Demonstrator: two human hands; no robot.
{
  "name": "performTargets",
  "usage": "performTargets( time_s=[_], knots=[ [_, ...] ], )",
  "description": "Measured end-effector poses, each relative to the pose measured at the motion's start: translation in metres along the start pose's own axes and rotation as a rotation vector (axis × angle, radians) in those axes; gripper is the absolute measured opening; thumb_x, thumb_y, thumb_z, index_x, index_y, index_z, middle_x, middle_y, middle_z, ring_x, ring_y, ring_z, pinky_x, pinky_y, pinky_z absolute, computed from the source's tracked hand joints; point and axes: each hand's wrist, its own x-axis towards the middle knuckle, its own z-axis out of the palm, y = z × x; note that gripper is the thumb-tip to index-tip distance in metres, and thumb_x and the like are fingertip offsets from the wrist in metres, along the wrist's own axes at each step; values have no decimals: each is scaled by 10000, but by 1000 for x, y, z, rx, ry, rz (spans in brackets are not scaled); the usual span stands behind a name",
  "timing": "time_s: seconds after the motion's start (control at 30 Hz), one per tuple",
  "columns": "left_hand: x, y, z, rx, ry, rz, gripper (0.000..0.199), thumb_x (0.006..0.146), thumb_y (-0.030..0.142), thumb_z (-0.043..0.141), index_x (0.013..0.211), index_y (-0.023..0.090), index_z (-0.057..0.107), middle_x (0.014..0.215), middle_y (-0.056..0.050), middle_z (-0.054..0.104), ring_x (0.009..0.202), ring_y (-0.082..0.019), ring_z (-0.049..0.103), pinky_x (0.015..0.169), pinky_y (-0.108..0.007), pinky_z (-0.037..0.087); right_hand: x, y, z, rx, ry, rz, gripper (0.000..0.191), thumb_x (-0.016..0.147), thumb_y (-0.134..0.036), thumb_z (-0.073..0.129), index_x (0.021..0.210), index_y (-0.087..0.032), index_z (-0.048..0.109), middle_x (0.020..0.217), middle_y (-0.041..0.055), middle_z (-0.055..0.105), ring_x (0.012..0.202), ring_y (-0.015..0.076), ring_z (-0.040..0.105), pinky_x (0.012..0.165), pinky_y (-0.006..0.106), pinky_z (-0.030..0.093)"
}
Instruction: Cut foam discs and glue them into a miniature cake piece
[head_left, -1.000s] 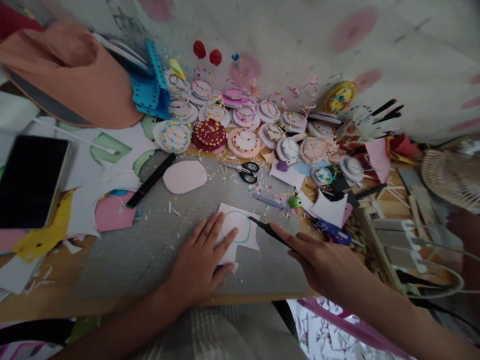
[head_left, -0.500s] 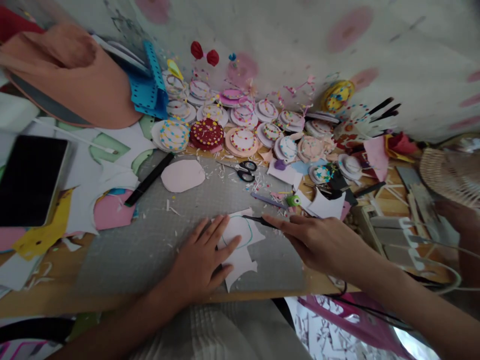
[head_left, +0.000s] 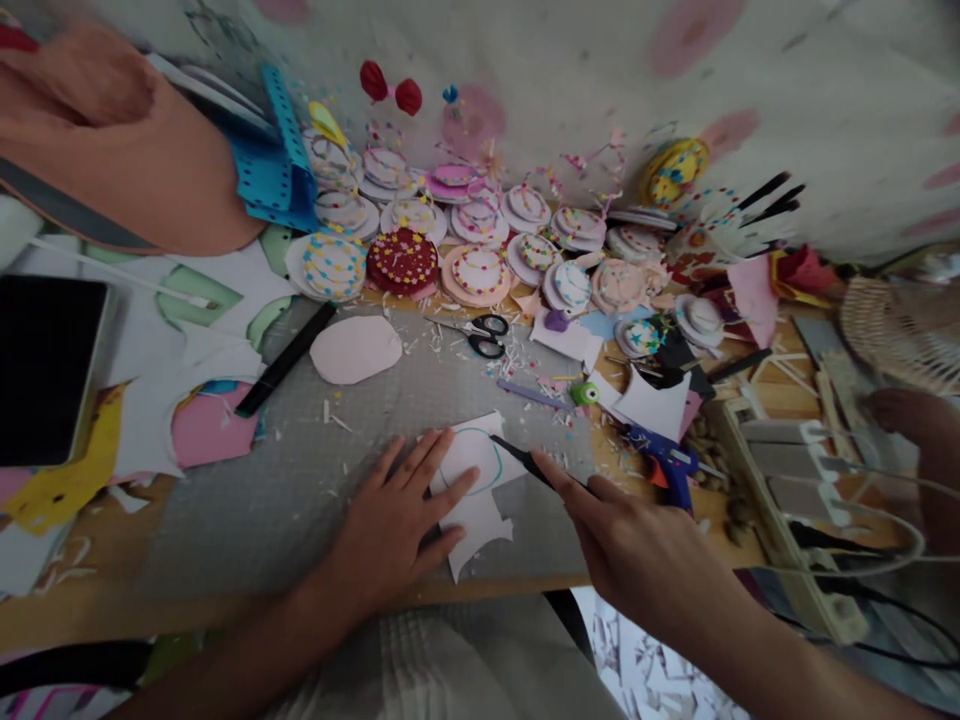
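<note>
My left hand (head_left: 401, 510) lies flat with its fingers spread, pressing on a white foam or paper sheet (head_left: 480, 525). A rounded green outline is drawn on the sheet, partly covered by my fingers. In my right hand (head_left: 630, 530) is a slim black craft knife (head_left: 525, 457), its tip touching the sheet at the upper right of the outline. The sheet rests on a grey cutting mat (head_left: 255, 540). Farther back on the mat are a pale pink oval cutout (head_left: 356, 350), black-handled scissors (head_left: 487, 335) and a black marker (head_left: 289, 358).
Several small decorated hats (head_left: 480, 272) line the back of the table. To the right are a blue glue gun (head_left: 671, 465), a power strip (head_left: 787, 530) with cables, and another person's hand (head_left: 907, 415). A phone (head_left: 49, 365) and foam scraps (head_left: 217, 425) occupy the left.
The knife tip has moved slightly right and down along the green outline, and my right hand has dropped lower. My left hand stays on the sheet. The view has shifted slightly, showing the glue gun.
</note>
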Motion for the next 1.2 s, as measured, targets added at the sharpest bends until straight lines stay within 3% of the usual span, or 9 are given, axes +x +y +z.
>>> performTargets(
  time_s=[0.4,0.53,0.63,0.77,0.9,1.03,1.1,1.2],
  knots=[
    [1,-1,1,3,20,13,495,948,492,484,1425,367,447,1581,-111,303,1442,-291,315,1126,-497,276,-23,-11,11,267,-22,82,651,902,-69,374,1518,-242,256,741,1,669,547,197,694,461,263,514],
    [3,-3,-6,-31,8,35,500,930,482,523,1407,339,480,1574,-107,323,1426,-294,341,1132,-490,285,-24,8,21,407,-19,105,572,974,-173,398,1518,-278,257,1002,47,742,773,224,751,565,279,572],
    [6,-4,-14,-28,-12,16,543,904,466,575,1407,278,491,1566,-137,332,1406,-309,363,1135,-501,287,-24,20,31,477,13,179,569,985,-246,438,1523,-247,250,1201,91,703,933,260,737,650,328,599],
    [12,-3,-20,3,-45,7,575,871,460,632,1393,257,505,1562,-154,333,1404,-318,355,1129,-501,295,-28,22,37,569,-3,164,455,991,-257,434,1445,-263,408,1315,58,641,1133,250,659,839,368,582],
    [16,-3,-21,11,-74,38,596,855,465,655,1397,273,497,1566,-136,332,1399,-302,363,1126,-483,296,-40,27,30,561,-8,216,412,976,-289,458,1386,-258,493,1186,56,714,975,260,725,732,349,592],
    [17,-5,-18,-8,-63,55,583,853,466,658,1382,271,511,1562,-120,341,1391,-299,366,1129,-479,284,-55,39,24,497,118,370,415,962,-347,483,1365,-255,523,1014,66,754,821,277,740,623,339,569],
    [18,-6,-16,-29,-47,55,603,836,465,675,1376,250,512,1540,-129,369,1371,-308,380,1120,-482,297,-54,40,28,435,181,428,448,960,-363,483,1392,-246,496,1038,91,737,834,294,729,624,358,560],
    [25,-6,-17,-43,-20,16,755,741,495,762,1370,175,495,1422,-171,472,1287,-339,440,1069,-496,356,-35,34,45,434,259,372,459,970,-316,458,1419,-221,451,1151,120,671,977,294,681,742,381,551]
  ],
)
